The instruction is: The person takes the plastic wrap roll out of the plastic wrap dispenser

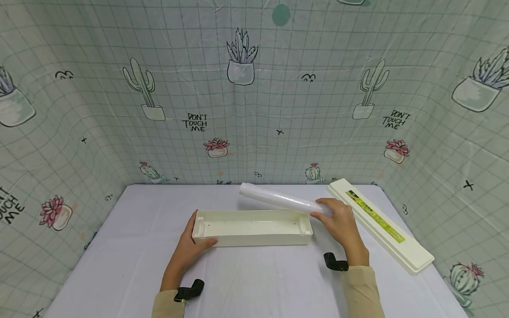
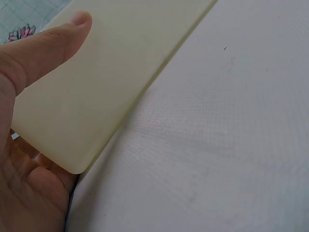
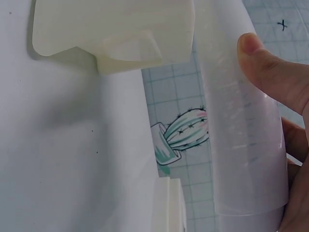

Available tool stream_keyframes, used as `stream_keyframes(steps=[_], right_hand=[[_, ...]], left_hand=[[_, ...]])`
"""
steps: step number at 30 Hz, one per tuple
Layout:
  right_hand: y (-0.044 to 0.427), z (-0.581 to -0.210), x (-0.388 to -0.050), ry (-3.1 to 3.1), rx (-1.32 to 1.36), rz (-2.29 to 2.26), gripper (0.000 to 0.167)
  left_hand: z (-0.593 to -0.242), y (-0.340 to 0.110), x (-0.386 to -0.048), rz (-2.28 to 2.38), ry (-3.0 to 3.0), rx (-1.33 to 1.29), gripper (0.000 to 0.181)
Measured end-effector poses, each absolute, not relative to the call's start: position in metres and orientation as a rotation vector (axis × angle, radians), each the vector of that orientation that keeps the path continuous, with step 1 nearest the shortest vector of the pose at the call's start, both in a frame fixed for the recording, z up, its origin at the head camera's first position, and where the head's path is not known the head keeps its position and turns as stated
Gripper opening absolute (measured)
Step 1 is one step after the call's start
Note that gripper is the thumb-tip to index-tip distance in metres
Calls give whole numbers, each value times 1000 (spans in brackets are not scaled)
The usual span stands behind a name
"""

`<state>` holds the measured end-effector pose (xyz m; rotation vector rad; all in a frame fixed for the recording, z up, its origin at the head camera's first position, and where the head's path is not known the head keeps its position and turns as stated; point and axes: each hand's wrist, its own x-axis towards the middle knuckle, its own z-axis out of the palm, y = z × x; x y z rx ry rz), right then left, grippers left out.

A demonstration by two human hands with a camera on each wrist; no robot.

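A long cream plastic box [image 1: 254,240] lies lidless on the white table, its hollow facing up. My left hand [image 1: 188,247] grips its left end, thumb on the front wall and fingers round the end; the left wrist view shows the thumb flat on the box wall [image 2: 96,92]. Near one end, my right hand [image 1: 338,221] holds a roll of clear plastic wrap [image 1: 282,198], tilted above the box's back right edge. In the right wrist view the thumb presses one side of the roll [image 3: 241,125], with fingers behind it, partly hidden.
A long cream lid [image 1: 381,225] with a yellow-green label lies slantwise on the right of the table [image 1: 262,282]. Patterned cloth [image 1: 254,106] with cactus drawings hangs behind and at both sides. A black device [image 1: 336,262] sits on each wrist.
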<state>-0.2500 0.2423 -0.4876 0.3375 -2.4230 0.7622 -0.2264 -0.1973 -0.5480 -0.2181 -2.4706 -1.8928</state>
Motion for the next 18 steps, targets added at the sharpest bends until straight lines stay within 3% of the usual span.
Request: stream_keyframes(steps=[18], right_hand=[[251,-496,-253,-2380,339,772,41]], left_hand=[[-548,-197,-227,-1848,-2506,-194,113]])
